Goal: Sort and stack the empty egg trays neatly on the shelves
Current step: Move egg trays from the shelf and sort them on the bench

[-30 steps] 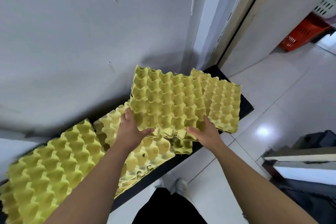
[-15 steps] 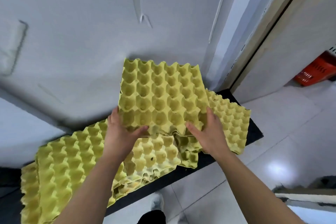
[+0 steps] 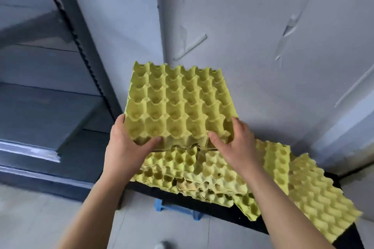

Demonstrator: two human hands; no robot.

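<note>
I hold a yellow-green egg tray [image 3: 178, 103] up in the air, cups facing me, tilted away. My left hand [image 3: 126, 145] grips its near left corner and my right hand [image 3: 234, 143] grips its near right corner. Below it, more yellow-green egg trays [image 3: 202, 178] lie in a loose, uneven pile on a low black platform [image 3: 218, 208]. Another tray [image 3: 319, 194] lies overturned at the right end. Dark grey shelves [image 3: 40, 111] stand to the left, blurred.
A grey wall [image 3: 242, 26] rises behind the trays. The shelf unit's dark upright post [image 3: 81, 46] runs diagonally on the left. A blue plastic piece [image 3: 174, 209] shows under the platform. Pale floor tiles [image 3: 30, 218] lie at lower left.
The held tray has risen off the pile and swung left toward the shelves. My view has turned left, so the shelf unit has come into sight and the pile has slid right.
</note>
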